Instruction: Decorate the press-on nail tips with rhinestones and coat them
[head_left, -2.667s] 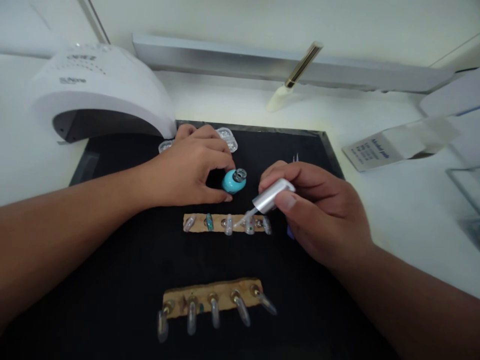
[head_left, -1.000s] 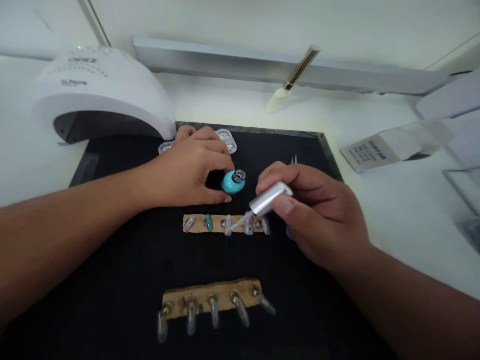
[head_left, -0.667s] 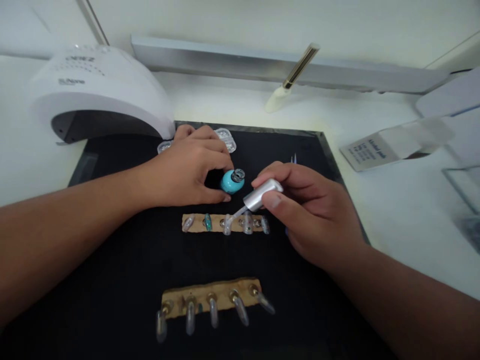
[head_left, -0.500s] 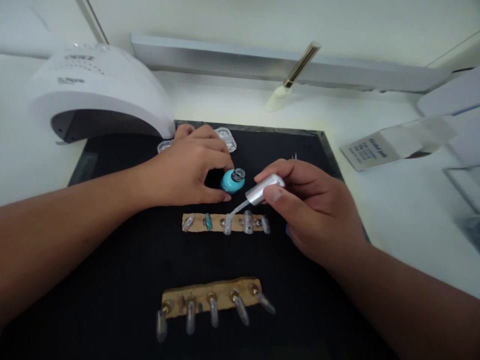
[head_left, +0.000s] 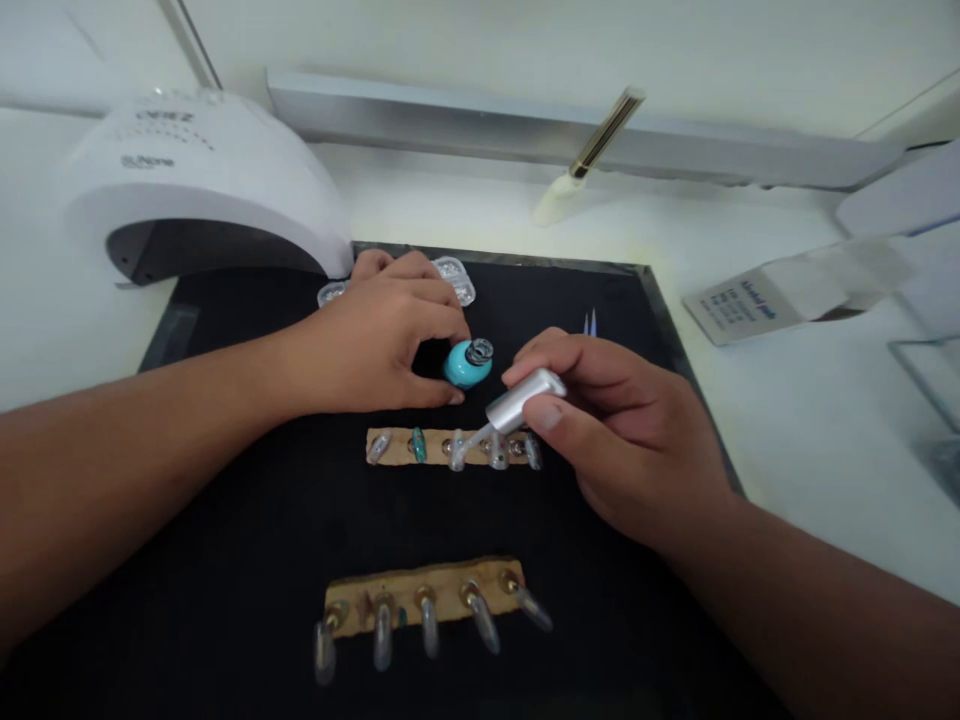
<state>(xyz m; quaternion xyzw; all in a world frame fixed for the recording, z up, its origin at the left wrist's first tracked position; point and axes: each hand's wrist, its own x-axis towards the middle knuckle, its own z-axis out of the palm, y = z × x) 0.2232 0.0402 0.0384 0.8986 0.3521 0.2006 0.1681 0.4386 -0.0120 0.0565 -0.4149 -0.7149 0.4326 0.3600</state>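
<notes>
Between its thumb and fingers my left hand (head_left: 390, 335) holds a small turquoise bottle (head_left: 466, 365), uncapped and tilted, its neck toward the right. My right hand (head_left: 637, 440) grips the silver brush cap (head_left: 523, 400). The cap's brush reaches down-left, its tip at the middle nail tip (head_left: 457, 452) on the upper tan strip (head_left: 395, 448). Several nail tips sit along this strip, one of them green (head_left: 418, 445). Nearer to me, a second tan strip (head_left: 446, 595) bears several clear nail tips on small stands.
A white lamp (head_left: 217, 170) stands at the back left. Clear cases (head_left: 456, 280) lie behind my left hand, tweezers (head_left: 590, 322) behind my right. A gold-handled brush (head_left: 604, 135) is at the back. An alcohol pads box (head_left: 750, 300) lies right of the black mat (head_left: 285, 540).
The brush tip has moved down along the middle nail tip, and my right hand has shifted slightly, showing more of the tweezers. My left hand still holds the bottle.
</notes>
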